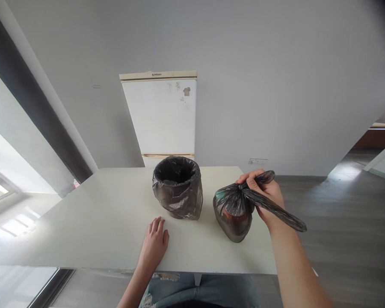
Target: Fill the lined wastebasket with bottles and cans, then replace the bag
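Observation:
My right hand grips the gathered neck of a knotted black garbage bag at the right of the table. Through its thin plastic show something reddish-brown and a bit of green; what they are I cannot make out. Two twisted ends of the bag stick out past my fingers. Left of it stands a bin lined with a black bag, its mouth open upward and the liner folded over the rim. My left hand lies flat on the tabletop just in front of the bin, fingers stretched out, holding nothing.
A pale table spreads beneath both hands, its front edge close to my jeans. Behind it a white fridge stands against the grey wall. Grey wooden floor lies to the right.

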The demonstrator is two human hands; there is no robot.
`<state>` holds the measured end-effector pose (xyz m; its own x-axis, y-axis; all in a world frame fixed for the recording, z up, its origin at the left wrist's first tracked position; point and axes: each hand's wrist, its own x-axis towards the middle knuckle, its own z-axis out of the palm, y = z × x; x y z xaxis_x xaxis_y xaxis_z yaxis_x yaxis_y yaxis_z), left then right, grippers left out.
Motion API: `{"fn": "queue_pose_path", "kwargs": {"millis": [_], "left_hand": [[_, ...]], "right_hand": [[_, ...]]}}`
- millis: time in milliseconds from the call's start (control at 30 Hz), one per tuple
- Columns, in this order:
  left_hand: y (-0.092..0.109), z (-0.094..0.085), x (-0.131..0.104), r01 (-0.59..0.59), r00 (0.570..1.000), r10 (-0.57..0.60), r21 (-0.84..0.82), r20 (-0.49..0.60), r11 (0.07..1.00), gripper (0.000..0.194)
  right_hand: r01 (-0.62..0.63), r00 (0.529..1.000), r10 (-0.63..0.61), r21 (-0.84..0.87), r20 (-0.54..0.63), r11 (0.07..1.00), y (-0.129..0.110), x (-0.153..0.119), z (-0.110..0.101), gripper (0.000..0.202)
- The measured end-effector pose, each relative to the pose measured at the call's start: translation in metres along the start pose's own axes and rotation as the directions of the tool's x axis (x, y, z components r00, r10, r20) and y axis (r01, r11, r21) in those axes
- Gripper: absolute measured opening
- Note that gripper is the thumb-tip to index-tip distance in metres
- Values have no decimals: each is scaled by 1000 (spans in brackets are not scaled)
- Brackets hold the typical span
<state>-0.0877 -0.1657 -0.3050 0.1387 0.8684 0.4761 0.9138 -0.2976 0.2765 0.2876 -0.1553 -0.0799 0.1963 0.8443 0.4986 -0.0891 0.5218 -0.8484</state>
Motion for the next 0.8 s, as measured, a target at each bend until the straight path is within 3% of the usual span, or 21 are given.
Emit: {"fn": "queue_pose_path", "kwargs": {"millis": [233,400,500,600,700,800], "left_hand": [[3,-4,2,0,1000,-1,-40,-9,999,36],[15,-24,5,-21,999,17,-149,-27,989,32],[27,-36,2,-83,992,61,-221,-106,972,24],[51,-53,-5,-174,963,100,-297,-249,939,18],[94,-83,-5,-306,907,143,-390,-395,869,24],[140,-119,15,-333,919,140,-536,-368,776,23]], "right_hand": [[3,1000,-3,-35,-4,999,4,-7,4,20],[9,1000,-8,-45,19,999,5,-11,10,19],[16,1000,-15,-48,23,999,5,-12,13,20],[-11,1000,11,-14,2,1000,7,-12,14,22],[-38,999,38,7,5,999,8,-14,13,23],[-62,998,62,24,32,998,9,-16,14,23]]}}
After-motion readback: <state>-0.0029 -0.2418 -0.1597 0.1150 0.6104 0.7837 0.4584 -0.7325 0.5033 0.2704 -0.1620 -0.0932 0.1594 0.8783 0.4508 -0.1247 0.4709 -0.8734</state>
